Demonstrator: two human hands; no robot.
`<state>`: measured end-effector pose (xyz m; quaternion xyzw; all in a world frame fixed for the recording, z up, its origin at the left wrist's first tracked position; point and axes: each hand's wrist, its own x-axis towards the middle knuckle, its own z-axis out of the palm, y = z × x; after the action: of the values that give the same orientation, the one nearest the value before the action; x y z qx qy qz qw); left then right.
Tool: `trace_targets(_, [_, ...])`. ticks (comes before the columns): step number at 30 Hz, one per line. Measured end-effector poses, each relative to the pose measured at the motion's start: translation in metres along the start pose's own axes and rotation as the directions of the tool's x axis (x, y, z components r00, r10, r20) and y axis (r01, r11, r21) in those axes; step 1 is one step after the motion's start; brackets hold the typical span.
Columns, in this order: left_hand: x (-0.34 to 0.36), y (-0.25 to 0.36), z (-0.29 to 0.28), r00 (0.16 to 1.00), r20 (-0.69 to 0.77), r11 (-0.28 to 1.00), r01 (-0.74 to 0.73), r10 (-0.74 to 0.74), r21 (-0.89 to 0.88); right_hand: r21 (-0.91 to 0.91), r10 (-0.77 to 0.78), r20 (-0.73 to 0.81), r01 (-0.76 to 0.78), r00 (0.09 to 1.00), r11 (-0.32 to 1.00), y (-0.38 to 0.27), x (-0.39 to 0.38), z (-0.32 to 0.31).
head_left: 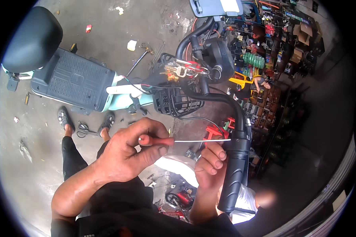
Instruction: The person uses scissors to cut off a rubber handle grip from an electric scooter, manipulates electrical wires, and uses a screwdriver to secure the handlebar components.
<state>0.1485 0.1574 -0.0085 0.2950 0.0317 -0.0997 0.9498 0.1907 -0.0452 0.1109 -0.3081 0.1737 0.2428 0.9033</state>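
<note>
In my left hand [124,150] is a screwdriver [159,141], its red handle pinched between thumb and fingers. The thin metal shaft points right, and its tip meets the black collar [241,139] at the inner end of the handlebar grip [230,185], at a small hole or screw. My right hand [210,162] is raised just left of that grip, fingers curled, with the forefinger at the shaft near its tip. Whether it pinches the shaft or something behind it is hidden. The black handlebar [236,108] curves away to the scooter's stem.
The scooter's footboard [73,81] and black seat [37,37] stretch to the left. Keys [180,71] hang by the front basket [178,103]. Scissors [85,130] lie on the floor. A person in white [247,199] is beyond the grip; cluttered parts [265,43] fill the right.
</note>
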Motion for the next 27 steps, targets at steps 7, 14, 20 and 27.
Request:
trace_targets(7, [0.010, 0.026, 0.014, 0.997, 0.074, 0.974, -0.020, 0.003, 0.226, -0.197, -0.240, -0.024, 0.230, 0.971, 0.953, -0.005, -0.017, -0.010])
trace_targets(14, [0.009, 0.009, 0.003, 0.994, 0.052, 0.993, 0.094, -0.097, 0.071, -0.532, -0.365, -0.176, 0.224, 0.914, 0.817, -0.023, -0.027, -0.003])
trace_targets(20, [0.009, -0.018, -0.013, 0.988, 0.082, 0.990, 0.136, -0.134, -0.020, -0.570, -0.218, 0.135, 0.256, 0.967, 0.781, -0.045, -0.035, -0.031])
trace_targets(27, [0.006, -0.039, -0.012, 0.988, 0.143, 0.994, 0.075, -0.063, -0.084, -0.656, -0.208, -0.118, 0.081, 0.971, 0.750, -0.060, -0.026, 0.016])
